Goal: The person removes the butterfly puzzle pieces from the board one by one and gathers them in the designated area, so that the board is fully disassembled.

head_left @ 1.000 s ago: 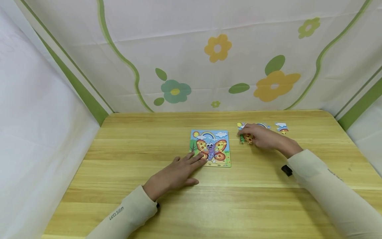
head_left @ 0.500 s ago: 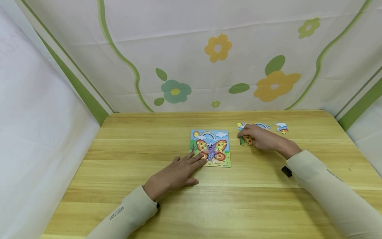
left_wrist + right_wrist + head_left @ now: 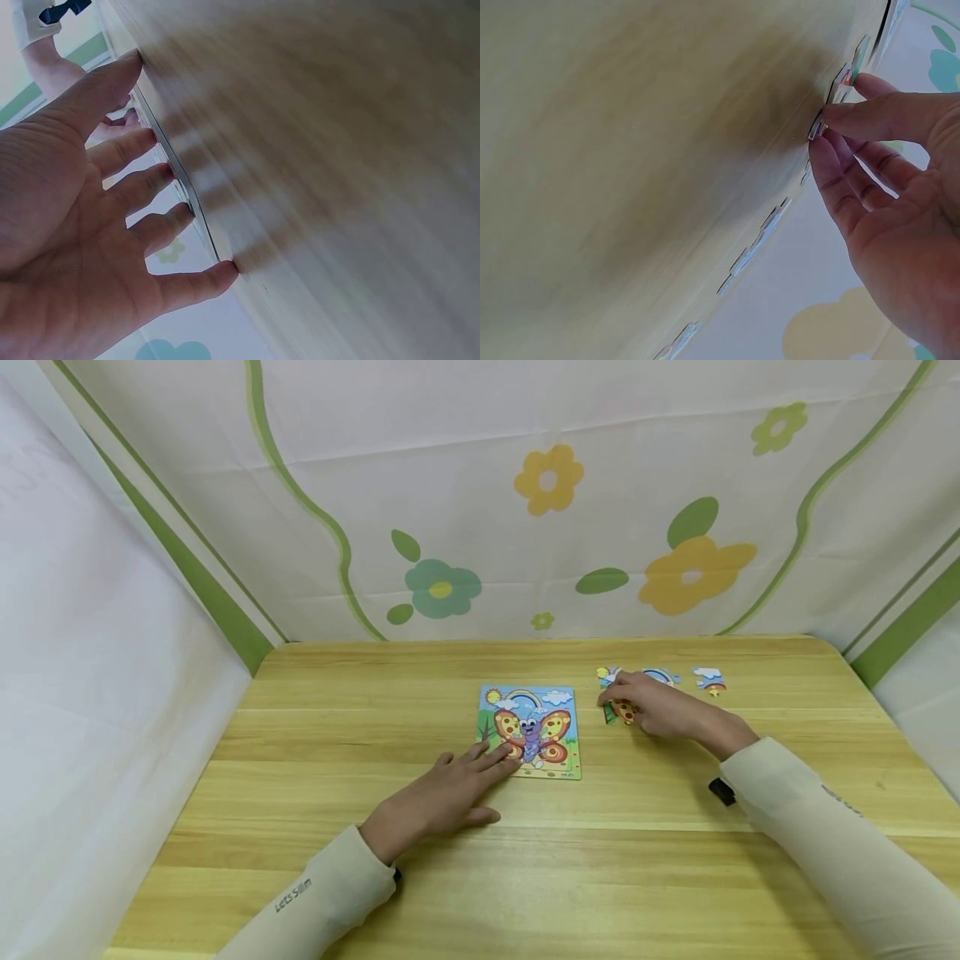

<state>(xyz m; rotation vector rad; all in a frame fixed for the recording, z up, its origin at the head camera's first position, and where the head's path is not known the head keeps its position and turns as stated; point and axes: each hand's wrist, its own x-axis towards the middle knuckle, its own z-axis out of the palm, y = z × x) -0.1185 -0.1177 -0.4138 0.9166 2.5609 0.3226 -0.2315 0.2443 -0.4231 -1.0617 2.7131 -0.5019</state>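
A square butterfly jigsaw puzzle (image 3: 557, 699) lies on the wooden table, its picture showing a sun, rainbow and clouds. My left hand (image 3: 450, 793) rests with its fingers spread over the puzzle's lower left corner. In the left wrist view, those fingertips (image 3: 157, 172) touch along the thin edge. To the right of the puzzle, my right hand (image 3: 663, 706) pinches a jigsaw piece (image 3: 626, 712) printed with a red and yellow wing and green. The right wrist view has the piece (image 3: 817, 124) slightly tilted at the thumb tip. The fingers partly cover it.
Behind the right hand lie a sun piece (image 3: 603, 673) and a rainbow piece (image 3: 662, 677), both partly hidden. Farther right is a cloud piece (image 3: 708, 681). A white curtain (image 3: 465, 468) with printed flowers hangs along the table's back edge.
The pinched piece has shifted and turned slightly under the right hand's fingers. My left hand and the puzzle keep their place.
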